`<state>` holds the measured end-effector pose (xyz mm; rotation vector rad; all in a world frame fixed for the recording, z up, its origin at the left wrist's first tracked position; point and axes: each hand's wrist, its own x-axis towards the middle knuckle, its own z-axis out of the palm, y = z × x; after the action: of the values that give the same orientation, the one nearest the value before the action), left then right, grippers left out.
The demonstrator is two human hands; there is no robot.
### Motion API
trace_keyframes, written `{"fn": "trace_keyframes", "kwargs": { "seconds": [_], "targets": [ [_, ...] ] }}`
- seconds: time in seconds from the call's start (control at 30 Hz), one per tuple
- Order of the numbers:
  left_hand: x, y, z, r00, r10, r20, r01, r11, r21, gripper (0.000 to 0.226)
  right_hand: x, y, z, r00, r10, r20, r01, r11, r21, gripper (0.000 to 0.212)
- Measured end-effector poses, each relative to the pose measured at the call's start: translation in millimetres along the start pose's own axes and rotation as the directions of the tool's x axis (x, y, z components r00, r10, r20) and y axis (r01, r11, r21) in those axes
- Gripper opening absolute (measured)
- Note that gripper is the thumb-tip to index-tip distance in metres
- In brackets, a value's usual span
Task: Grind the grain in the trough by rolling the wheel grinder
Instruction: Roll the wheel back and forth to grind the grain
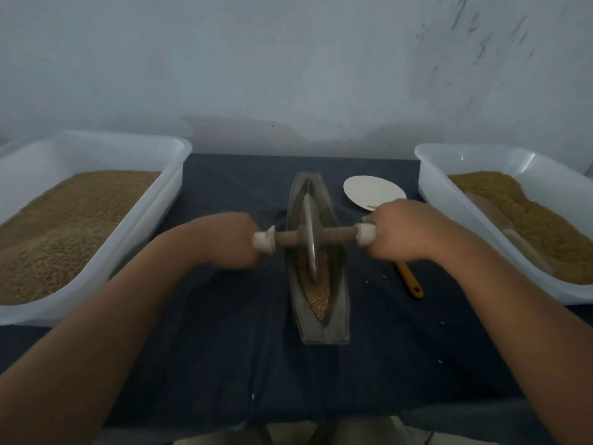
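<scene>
1. The wheel grinder (310, 234), a thin metal disc on a wooden axle, stands upright mid-trough (333, 316) on tan grain (319, 300).
2. The left hand (229, 240) and right hand (402, 231) grip its white handle ends, fingers curled.

Head-worn, forward-down, seemingly close over table (224, 348)

Dim, soft light, blurred hands, wide-angle distortion
</scene>
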<state>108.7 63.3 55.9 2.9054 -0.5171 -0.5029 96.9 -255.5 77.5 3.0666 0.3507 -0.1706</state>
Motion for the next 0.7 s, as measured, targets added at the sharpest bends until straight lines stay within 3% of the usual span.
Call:
{"fn": "trace_keyframes", "kwargs": {
  "seconds": [0.07, 0.13, 0.2, 0.3, 0.37, 0.47, 0.6, 0.7],
  "targets": [
    [-18, 0, 11, 0.998, -0.003, 0.064, 0.006, 0.999, -0.043, 0.018, -19, 0, -2, 0.997, -0.032, 0.076, 0.032, 0.999, 0.009, 0.024],
    [-21, 0, 18, 1.0, -0.019, 0.01, 0.019, 1.0, 0.017, 0.022, -21, 0, 2, 0.999, -0.031, 0.023, 0.031, 1.0, 0.0, 0.026],
    [-9, 1, 16, 0.988, -0.041, -0.152, 0.059, 0.992, 0.112, 0.021, -9, -3, 7, 0.997, 0.007, -0.079, -0.009, 1.0, -0.015, 0.024],
    [24, 5, 5, 0.9, -0.103, -0.422, 0.187, 0.969, 0.161, 0.021, 22, -7, 13, 0.93, 0.05, -0.365, -0.054, 0.999, -0.002, 0.024],
    [40, 7, -6, 0.865, -0.125, -0.486, 0.217, 0.966, 0.139, 0.02, 37, -7, 12, 0.905, 0.071, -0.42, -0.074, 0.997, 0.01, 0.024],
    [41, 10, -9, 0.889, -0.1, -0.448, 0.179, 0.974, 0.136, 0.019, 39, -3, 9, 0.93, 0.067, -0.36, -0.076, 0.997, -0.011, 0.025],
    [0, 7, 15, 0.941, -0.022, -0.336, 0.084, 0.981, 0.172, 0.02, 2, 5, 18, 0.991, 0.024, -0.131, -0.028, 0.999, -0.027, 0.027],
    [-19, 4, 25, 0.959, 0.035, -0.281, 0.032, 0.973, 0.23, 0.023, -26, 8, 24, 0.999, -0.002, -0.047, 0.002, 1.0, 0.006, 0.03]
  ]
}}
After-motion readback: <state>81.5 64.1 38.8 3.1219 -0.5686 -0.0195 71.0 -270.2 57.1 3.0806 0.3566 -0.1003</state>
